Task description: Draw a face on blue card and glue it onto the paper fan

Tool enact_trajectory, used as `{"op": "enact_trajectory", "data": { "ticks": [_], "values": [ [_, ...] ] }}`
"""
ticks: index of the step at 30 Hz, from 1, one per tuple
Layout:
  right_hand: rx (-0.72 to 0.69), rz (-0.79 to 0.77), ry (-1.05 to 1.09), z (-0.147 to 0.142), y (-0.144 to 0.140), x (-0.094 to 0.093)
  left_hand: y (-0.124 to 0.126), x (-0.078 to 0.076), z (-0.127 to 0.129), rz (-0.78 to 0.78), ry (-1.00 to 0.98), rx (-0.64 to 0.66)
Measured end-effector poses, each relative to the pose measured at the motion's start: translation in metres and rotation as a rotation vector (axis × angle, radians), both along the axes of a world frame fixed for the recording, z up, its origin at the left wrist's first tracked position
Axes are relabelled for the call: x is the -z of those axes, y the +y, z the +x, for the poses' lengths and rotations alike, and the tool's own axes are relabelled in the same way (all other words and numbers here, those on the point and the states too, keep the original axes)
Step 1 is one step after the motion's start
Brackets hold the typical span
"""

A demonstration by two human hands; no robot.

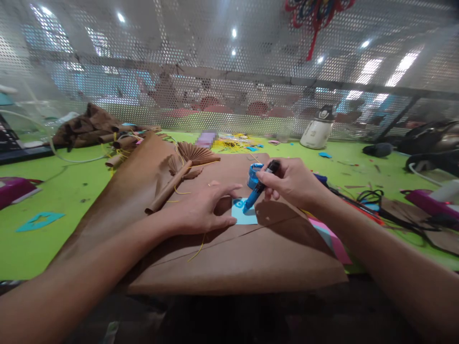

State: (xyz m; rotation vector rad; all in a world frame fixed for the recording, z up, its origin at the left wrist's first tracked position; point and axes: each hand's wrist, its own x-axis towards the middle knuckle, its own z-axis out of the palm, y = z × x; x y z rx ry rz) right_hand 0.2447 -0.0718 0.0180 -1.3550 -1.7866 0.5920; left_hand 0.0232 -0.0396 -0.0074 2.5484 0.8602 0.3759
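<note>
"Hands?"

"The right hand (289, 182) grips a blue-and-black cylindrical marker (255, 192), slanting down-left, tip at a square light-blue paper note (240, 218). The left hand (201, 206), unclenched, holds nothing, thumb at the note's left edge."

"The note?"

"Between both hands, inward from the brown paper sheet's (229, 267) near edge."

At 12 o'clock, a perforated screen (229, 91) is seen behind the green table (28, 251), with yellow strands (231, 144) scattered before it, and a red and blue ornament (317, 12) is hung at 1 o'clock. A white jug (316, 134) with a dark lid is set at 2 o'clock, and black cables (371, 193) are bunched at 3 o'clock. Brown crumpled material (84, 125) is heaped at 10 o'clock, while a star-patterned blue paper piece (50, 218) is laid between 8 and 9 o'clock.
</note>
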Motion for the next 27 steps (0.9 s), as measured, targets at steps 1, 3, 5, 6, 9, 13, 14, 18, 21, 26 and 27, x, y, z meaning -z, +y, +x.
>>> {"op": "enact_trajectory", "data": {
  "ticks": [1, 3, 5, 6, 9, 13, 14, 18, 21, 26, 27],
  "values": [
    [-0.005, 0.006, -0.010, 0.0000, -0.0002, -0.0001, 0.0000, -0.0001, -0.0001, 0.004, -0.004, 0.004],
    [-0.006, 0.018, -0.015, 0.0000, -0.0002, 0.0000, 0.0002, 0.0000, -0.0004, 0.007, -0.005, 0.002],
    [0.006, 0.021, -0.002, 0.0000, 0.0001, 0.0000, 0.0002, 0.0001, -0.0008, 0.003, 0.001, -0.007],
    [0.007, 0.018, 0.002, -0.0001, 0.0002, -0.0003, 0.0001, 0.0001, -0.0009, 0.000, 0.004, -0.010],
    [-0.009, 0.005, -0.011, -0.0008, -0.0003, -0.0016, -0.0004, -0.0001, -0.0009, -0.013, 0.012, -0.012],
    [0.003, 0.023, -0.017, -0.0012, -0.0012, -0.0025, -0.0006, 0.0000, -0.0009, -0.028, 0.032, -0.027],
    [0.006, 0.025, -0.012, -0.0011, -0.0012, -0.0024, -0.0004, 0.0001, -0.0011, -0.025, 0.032, -0.025],
    [-0.003, 0.027, -0.030, -0.0003, -0.0014, -0.0021, 0.0006, 0.0009, -0.0017, -0.007, 0.023, -0.004],
    [0.004, 0.037, -0.033, -0.0003, -0.0020, -0.0028, 0.0007, 0.0013, -0.0017, -0.005, 0.015, -0.004],
    [-0.015, 0.007, -0.001, -0.0016, -0.0021, -0.0031, -0.0005, 0.0000, -0.0010, -0.005, 0.008, -0.004],
    [-0.018, 0.009, -0.006, -0.0015, -0.0019, -0.0030, -0.0006, -0.0006, -0.0010, -0.010, 0.011, -0.007]
  ]
}}
